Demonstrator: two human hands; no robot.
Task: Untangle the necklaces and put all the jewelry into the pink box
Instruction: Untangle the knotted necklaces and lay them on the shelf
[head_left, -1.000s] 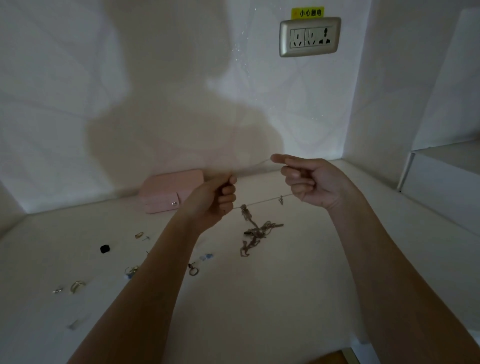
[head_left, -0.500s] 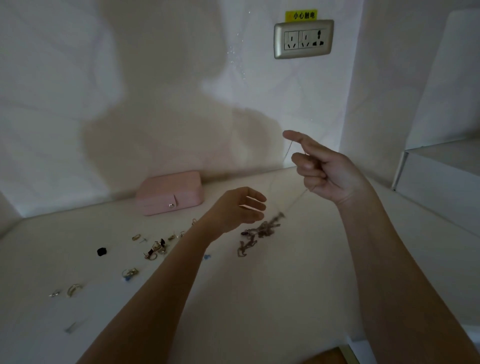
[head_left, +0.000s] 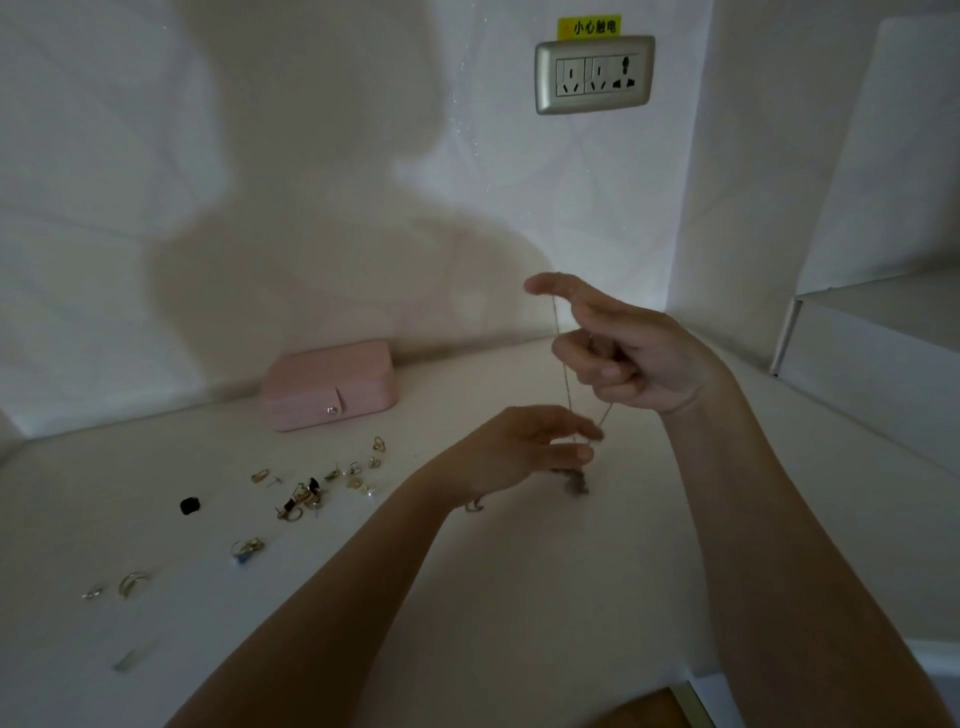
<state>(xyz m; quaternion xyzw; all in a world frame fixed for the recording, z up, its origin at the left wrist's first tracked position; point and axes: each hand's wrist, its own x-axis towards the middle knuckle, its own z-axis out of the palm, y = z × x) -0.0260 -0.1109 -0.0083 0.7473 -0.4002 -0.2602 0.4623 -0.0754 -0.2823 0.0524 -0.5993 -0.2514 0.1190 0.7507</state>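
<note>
Over the white counter (head_left: 519, 597), head view: R hand (head_left: 639, 358) is raised, index finger stuck out straight, other fingers curled in. A thin chain (head_left: 563, 374) of fine pale metal hangs over the index tip and drops in two strands that meet lower down; the curled fingers grip it. L hand (head_left: 519, 452) sits lower, just above the counter, fingers nearly straight w/ tips at the chain's low end. Can't tell if they pinch it or only touch.

Right under those tips lies the necklace tangle (head_left: 574, 480), a small dark knotted clump on the counter, partly hidden by the L hand.

Pink box (head_left: 330, 384) is at the back against the wall, well left of both hands. Lid closed, rounded corners, matte finish, a tab strap w/ a round silver snap (head_left: 332, 410).

Btw box and L forearm is a scatter of loose earrings and rings (head_left: 311, 491), mostly gold-tone, some w/ pale beads. Further left are a small black lump (head_left: 189, 505), a ring w/ blue stone (head_left: 247, 548) and curved silver hoops (head_left: 132, 583).

On the white wall, faintly glittery, is a wall socket (head_left: 595, 74) w/ a brushed-silver rounded frame and white faces. The yellow sticker (head_left: 589, 27) above it reads 小心触电. At the far right stands a white shelf step (head_left: 878, 332).
</note>
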